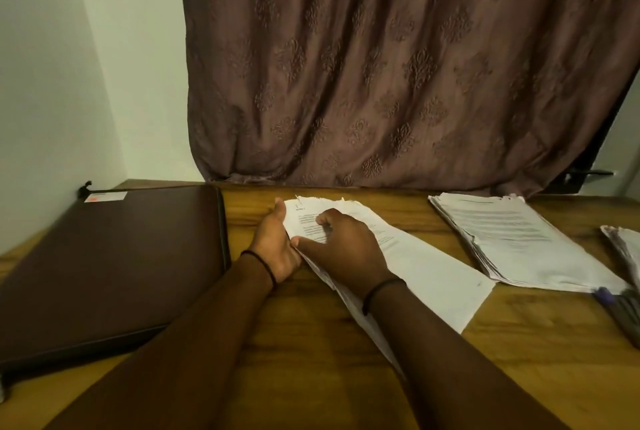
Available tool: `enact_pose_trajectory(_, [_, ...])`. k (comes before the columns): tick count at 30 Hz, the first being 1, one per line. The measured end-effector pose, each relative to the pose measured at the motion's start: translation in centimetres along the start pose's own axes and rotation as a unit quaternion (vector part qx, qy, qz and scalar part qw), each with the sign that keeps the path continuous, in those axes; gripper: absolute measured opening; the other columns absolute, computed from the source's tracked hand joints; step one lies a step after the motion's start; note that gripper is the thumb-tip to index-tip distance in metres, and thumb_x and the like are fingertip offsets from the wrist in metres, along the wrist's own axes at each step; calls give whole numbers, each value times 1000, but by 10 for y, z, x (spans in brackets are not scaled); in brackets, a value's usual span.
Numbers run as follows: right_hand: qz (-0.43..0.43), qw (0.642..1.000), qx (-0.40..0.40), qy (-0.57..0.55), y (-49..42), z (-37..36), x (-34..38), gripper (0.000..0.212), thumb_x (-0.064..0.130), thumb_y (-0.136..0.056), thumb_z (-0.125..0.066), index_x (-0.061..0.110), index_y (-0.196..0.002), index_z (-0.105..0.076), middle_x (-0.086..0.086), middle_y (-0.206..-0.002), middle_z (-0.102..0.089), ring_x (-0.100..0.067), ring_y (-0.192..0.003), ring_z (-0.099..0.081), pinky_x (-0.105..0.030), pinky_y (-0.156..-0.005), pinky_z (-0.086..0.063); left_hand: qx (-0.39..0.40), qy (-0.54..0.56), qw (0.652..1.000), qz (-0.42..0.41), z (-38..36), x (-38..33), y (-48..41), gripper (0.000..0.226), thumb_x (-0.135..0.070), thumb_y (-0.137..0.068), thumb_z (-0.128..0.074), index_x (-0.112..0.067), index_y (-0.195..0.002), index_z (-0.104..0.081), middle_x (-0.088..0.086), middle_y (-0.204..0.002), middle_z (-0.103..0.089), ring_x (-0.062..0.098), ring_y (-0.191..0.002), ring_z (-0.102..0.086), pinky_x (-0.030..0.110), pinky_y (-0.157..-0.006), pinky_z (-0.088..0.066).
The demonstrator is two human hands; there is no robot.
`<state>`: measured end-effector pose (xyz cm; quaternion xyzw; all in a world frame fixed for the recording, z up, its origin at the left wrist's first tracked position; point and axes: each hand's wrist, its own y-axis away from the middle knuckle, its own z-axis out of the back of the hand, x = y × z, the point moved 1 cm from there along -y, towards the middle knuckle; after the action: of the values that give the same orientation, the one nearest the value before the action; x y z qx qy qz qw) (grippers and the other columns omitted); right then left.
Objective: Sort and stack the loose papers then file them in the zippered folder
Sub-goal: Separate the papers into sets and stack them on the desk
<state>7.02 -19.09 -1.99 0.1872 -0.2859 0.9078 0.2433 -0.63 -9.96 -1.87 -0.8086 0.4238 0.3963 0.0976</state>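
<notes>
Broadly: wooden table [311, 353] below a brown curtain [398, 66]. Dark folder [114, 263] flat at left, apparently zipped shut, just beside the hands. Stack [426, 270] mid-table, set at an angle, left edge lifted off the wood. Second stack [512, 239] to the right, apart from it; third pile [623, 246] cut off by the frame, pens [620, 305] beside it. Left hand [273, 249] cupped against the raised edge, fingers tucked under the sheets and mostly hidden. Right hand [346, 249] on top, fingers curled and pressing down, thumb meeting the left hand at the edge. Likely step: squaring up. To do it well: hold loosely, tap the long edge on the wood, then the short one; mind the ragged far corners; unzip before sliding anything in.
</notes>
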Motion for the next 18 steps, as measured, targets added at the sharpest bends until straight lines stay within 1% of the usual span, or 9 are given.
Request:
enact_pose_trajectory(2, [2, 1000, 10, 14, 1, 1, 1, 68, 65, -80, -63, 22, -132, -55, 3, -131, -61, -16, -116, -56, -28, -88, -43, 0, -4, 1000, -5, 2, 0, -1, 61, -54, -101, -25, -5, -113, -60, 17, -104, -70, 31, -93, -66, 43, -75, -50])
enact_pose_trajectory(3, [5, 1000, 13, 20, 1, 2, 2, 68, 64, -81, -63, 22, -133, -54, 2, -131, -61, -16, -117, -56, -29, -89, -43, 2, -7, 1000, -10, 2, 1, -1, 60, -53, -101, -24, -5, -113, -60, 16, -105, -69, 31, -94, -66, 42, -76, -50])
enact_pose_trajectory(7, [30, 999, 8, 42, 2, 3, 9, 63, 61, -83, -61, 20, -131, -54, -1, -126, -63, -20, -112, -59, -31, -87, -45, -4, -25, 1000, -19, 4, 2, -1, 52, -47, -103, -28, -9, -106, -63, 12, -95, -73, 28, -94, -66, 39, -75, -51])
enact_pose_trajectory(9, [28, 999, 1, 42, 3, 3, 11, 62, 60, -84, -60, 21, -132, -53, -1, -127, -63, -21, -113, -59, -32, -88, -45, -3, -28, 999, -14, 5, 2, 0, 49, -44, -103, -30, -10, -108, -64, 11, -98, -73, 27, -95, -67, 39, -77, -52])
enact_pose_trajectory(11, [23, 999, -9, 42, 4, 6, 13, 61, 59, -84, -60, 20, -131, -53, -3, -124, -64, -23, -112, -60, -33, -87, -45, 12, -34, 999, -13, 5, 3, 0, 49, -43, -103, -29, -10, -110, -64, 11, -98, -74, 25, -91, -69, 38, -77, -53])
enact_pose_trajectory(14, [14, 999, -20, 49, 6, 10, 16, 61, 60, -84, -59, 20, -129, -53, -4, -122, -64, -25, -111, -60, -35, -88, -46, 30, -51, 998, -12, 6, 4, -2, 49, -44, -103, -29, -11, -112, -65, 8, -98, -75, 21, -83, -74, 32, -68, -57])
enact_pose_trajectory(16, [3, 998, -22, 53, 9, 12, 17, 59, 60, -84, -58, 20, -128, -53, -4, -122, -64, -26, -110, -61, -37, -88, -46, 36, -59, 998, -8, 5, 5, -2, 49, -44, -103, -29, -12, -112, -65, 8, -98, -75, 20, -83, -74, 33, -68, -57])
enact_pose_trajectory(18, [-1, 998, -30, 63, 12, 12, 18, 54, 57, -86, -56, 20, -127, -53, -4, -120, -65, -26, -107, -61, -35, -85, -46, 42, -63, 997, -7, 4, 5, -2, 49, -44, -103, -29, -12, -112, -65, 7, -97, -76, 20, -81, -74, 33, -70, -56])
